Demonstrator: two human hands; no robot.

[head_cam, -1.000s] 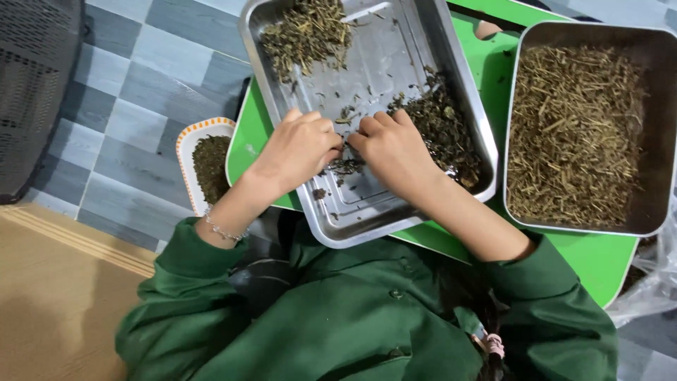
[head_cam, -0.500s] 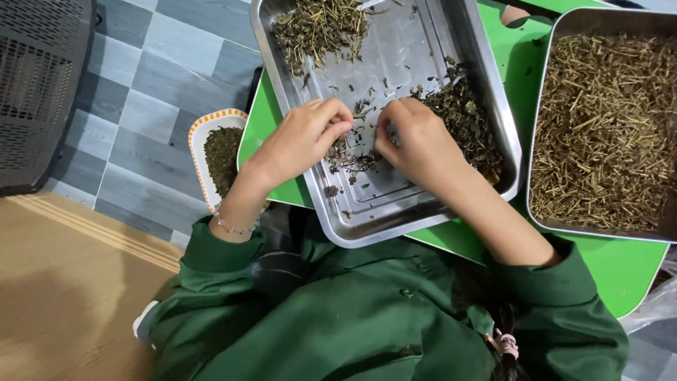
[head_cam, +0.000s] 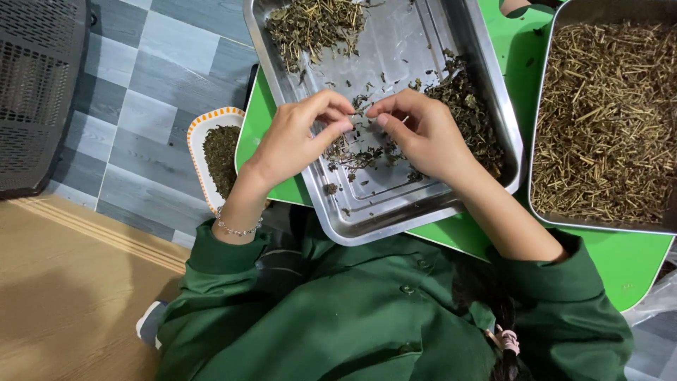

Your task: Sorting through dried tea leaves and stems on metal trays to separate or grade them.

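Note:
My left hand (head_cam: 296,137) and my right hand (head_cam: 423,137) meet over a shiny metal tray (head_cam: 367,226). Their fingertips pinch a small dried herb sprig (head_cam: 363,121) from both ends, just above a loose scatter of dark leaf bits (head_cam: 349,159). A heap of dark dried leaves (head_cam: 469,120) lies in the tray beside my right hand. A heap of paler stems and leaves (head_cam: 314,25) sits at the tray's far end. A thin bracelet circles my left wrist, and green sleeves cover both arms.
A second metal tray (head_cam: 544,106), full of cut dried stems (head_cam: 606,120), stands to the right on the green table (head_cam: 620,268). A small orange-rimmed dish (head_cam: 194,141) of dark leaves sits left of the table edge. A black crate (head_cam: 35,92) stands on the tiled floor.
Both hands have lifted from the tray floor and now hold a sprig up between their fingertips. The view has shifted slightly, so the trays sit further right.

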